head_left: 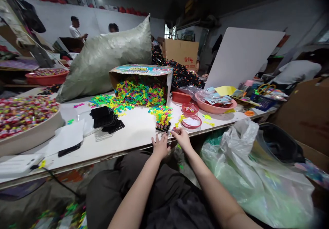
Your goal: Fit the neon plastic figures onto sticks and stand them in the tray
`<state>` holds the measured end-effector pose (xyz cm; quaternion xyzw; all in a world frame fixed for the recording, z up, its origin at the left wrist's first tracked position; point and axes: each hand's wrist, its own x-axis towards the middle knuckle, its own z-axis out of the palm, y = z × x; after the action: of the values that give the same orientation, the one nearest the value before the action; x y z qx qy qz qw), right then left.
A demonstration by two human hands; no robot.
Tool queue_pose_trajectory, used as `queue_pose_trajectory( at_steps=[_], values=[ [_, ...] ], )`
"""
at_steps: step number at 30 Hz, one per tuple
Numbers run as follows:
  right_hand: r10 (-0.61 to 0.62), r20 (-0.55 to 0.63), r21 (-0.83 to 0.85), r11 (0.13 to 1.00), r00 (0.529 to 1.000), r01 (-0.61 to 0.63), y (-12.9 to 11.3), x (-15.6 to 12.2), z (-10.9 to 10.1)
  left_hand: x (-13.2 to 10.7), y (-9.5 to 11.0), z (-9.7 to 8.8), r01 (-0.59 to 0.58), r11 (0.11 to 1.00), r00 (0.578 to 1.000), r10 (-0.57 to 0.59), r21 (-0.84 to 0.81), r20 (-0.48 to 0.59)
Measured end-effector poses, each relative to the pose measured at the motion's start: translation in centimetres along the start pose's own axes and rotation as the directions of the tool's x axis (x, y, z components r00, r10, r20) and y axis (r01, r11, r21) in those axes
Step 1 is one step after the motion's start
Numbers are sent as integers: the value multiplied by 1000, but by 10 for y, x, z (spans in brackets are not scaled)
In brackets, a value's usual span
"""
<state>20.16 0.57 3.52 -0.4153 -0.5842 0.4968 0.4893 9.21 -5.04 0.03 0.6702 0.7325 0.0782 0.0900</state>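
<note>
My left hand (pixel 160 147) rests at the table's front edge, fingers spread, its tips close to a black grid tray (pixel 162 127). Small yellow, pink and green plastic figures (pixel 161 115) stand packed upright in that tray. Just right of it, my right hand (pixel 182 138) pinches a small plastic piece (pixel 174 129) that looks red at the fingertips. A yellow figure (pixel 180 120) shows directly above those fingers; I cannot tell whether it belongs to the same piece. Behind the tray, a cardboard box (pixel 168 85) lies on its side, spilling many more coloured figures (pixel 140 93).
Stacked black trays (pixel 104 117) lie left, near a large tub (pixel 58 121) of small wrapped-looking items. Red baskets (pixel 199 123) and a pink basin (pixel 218 109) stand right. A stuffed sack (pixel 102 57) leans behind. Plastic bags (pixel 241 160) hang beside my right arm. Other people sit farther off.
</note>
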Motion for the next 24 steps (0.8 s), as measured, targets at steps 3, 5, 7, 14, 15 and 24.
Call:
queue_pose_trajectory(
  at_steps=[3,5,7,14,15,24],
  values=[
    [-9,-22,-31,999,1000,8,9,4,7,0,-3,-2,3,1000,1000,-2,-20,19],
    [-11,-30,-44,999,999,10,16,6,12,-1,-6,-2,-10,999,1000,11,-40,15],
    [-27,-58,-77,997,998,23,22,8,17,-3,-10,-2,-36,997,999,35,-64,-7],
    [-232,-215,-354,924,949,146,40,18,39,-8,-18,1,-99,984,992,86,-146,-95],
    [-249,-228,-386,911,941,147,42,20,42,-9,-19,0,-110,981,991,96,-160,-93],
    [-292,-281,-516,849,914,113,63,28,52,-13,-24,-6,-152,954,987,134,-259,-86]
  ],
)
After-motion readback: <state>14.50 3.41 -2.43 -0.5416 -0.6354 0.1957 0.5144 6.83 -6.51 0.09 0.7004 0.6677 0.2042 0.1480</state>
